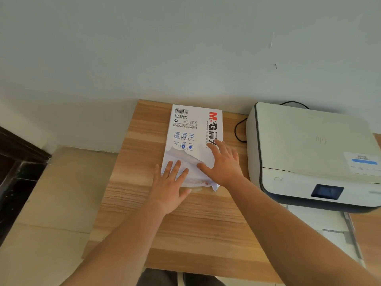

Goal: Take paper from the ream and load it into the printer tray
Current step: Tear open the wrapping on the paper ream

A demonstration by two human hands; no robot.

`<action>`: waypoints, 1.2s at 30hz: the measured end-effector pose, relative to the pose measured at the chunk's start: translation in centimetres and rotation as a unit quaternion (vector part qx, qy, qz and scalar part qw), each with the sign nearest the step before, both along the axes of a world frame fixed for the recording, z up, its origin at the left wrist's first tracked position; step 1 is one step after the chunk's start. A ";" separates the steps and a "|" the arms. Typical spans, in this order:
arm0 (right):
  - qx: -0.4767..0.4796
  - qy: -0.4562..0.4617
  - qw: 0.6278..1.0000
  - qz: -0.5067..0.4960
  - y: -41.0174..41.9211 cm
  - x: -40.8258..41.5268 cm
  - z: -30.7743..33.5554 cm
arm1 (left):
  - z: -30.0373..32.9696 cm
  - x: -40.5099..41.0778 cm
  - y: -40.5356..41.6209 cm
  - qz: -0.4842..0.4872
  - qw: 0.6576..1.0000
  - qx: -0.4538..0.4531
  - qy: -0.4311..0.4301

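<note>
My left hand (171, 185) lies flat, fingers spread, on the near end of the ream (193, 145), where the wrapper is torn open. My right hand (221, 164) rests open on its right half, gripping nothing. The ream lies on the table (134, 193), just left of the printer (309, 153). The tray (321, 226) juts out toward me, apparently pulled open. Risks, as I judge them: the ragged wrapper could snag sheets and crease them; pulling one-handed could drag the whole ream; an uneven stack could catch at the tray.
</note>
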State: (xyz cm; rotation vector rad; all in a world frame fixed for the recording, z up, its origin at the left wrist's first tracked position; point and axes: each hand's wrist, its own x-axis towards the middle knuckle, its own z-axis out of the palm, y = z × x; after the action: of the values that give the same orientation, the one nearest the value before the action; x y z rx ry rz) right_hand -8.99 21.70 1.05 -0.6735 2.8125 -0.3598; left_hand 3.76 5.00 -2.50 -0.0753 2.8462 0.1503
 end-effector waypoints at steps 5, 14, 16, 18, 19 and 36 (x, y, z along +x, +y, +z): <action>-0.007 0.003 1.000 -0.005 0.1 -0.2 -0.1 | -0.2 -2.3 0.3 0.006 1.000 0.015 0.006; -0.005 0.006 1.000 -0.005 0.0 -0.8 -0.3 | -0.6 -4.4 -0.5 -0.013 0.999 0.002 0.047; -0.004 0.005 1.000 -0.004 -0.1 -0.9 -0.4 | -0.4 -4.6 -0.5 -0.011 0.999 -0.003 0.043; -0.003 0.005 1.000 -0.002 -0.1 -0.9 -0.4 | -0.2 -4.8 -0.5 -0.012 0.999 -0.008 0.035; -0.002 0.005 1.000 -0.001 -0.1 -0.9 -0.4 | -0.2 -4.9 -0.5 -0.013 0.999 -0.008 0.030; -0.018 -0.006 0.999 0.027 0.3 -0.4 -0.1 | 0.2 -4.4 -0.1 -0.079 0.997 -0.024 0.010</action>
State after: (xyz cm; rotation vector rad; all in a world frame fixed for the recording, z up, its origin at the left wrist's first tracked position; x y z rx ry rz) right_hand -9.37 21.98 0.94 -0.7516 2.7772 -0.4047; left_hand -0.68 4.85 -2.27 0.1422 2.8604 0.0504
